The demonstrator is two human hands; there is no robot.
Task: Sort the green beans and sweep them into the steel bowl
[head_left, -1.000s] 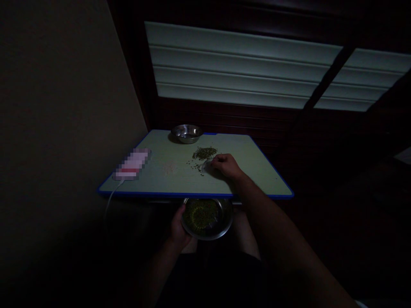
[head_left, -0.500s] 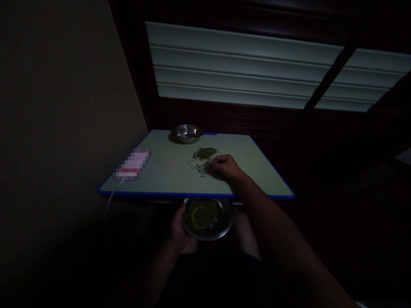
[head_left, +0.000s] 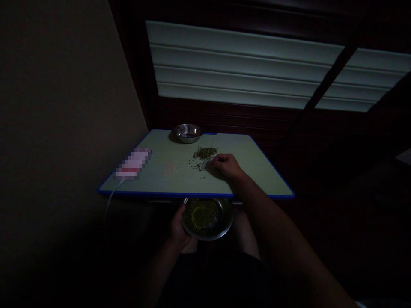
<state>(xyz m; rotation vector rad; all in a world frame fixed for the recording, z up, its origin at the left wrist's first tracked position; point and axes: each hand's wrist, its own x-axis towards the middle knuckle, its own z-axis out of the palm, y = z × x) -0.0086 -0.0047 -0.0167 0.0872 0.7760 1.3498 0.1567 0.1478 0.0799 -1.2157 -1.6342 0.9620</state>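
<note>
Below the table's near edge, my left hand [head_left: 178, 226] grips the left rim of a metal bowl [head_left: 221, 234]. Small green beans [head_left: 202, 213], like mung beans, cover much of its bottom. Over the tabletop, my right hand [head_left: 226, 165] pinches a small, pale, see-through piece [head_left: 204, 165], perhaps plastic; its exact kind is unclear in the dim light. The piece touches the near side of a loose pile of beans [head_left: 205, 152]. Some beans lie scattered around it, and a few sit apart nearer the edge.
A second metal bowl [head_left: 187, 134] stands at the back left of the pale, blue-edged table [head_left: 257, 175]. A blurred-out phone-like device [head_left: 132, 164] with a white cable [head_left: 111, 199] lies at the left. A wall [head_left: 73, 85] borders that side; slatted panels [head_left: 237, 64] rise behind.
The see-through piece in my right hand has shifted slightly away from me, toward the pile, leaving a few beans behind near the edge. My left hand and the bowl have stayed put.
</note>
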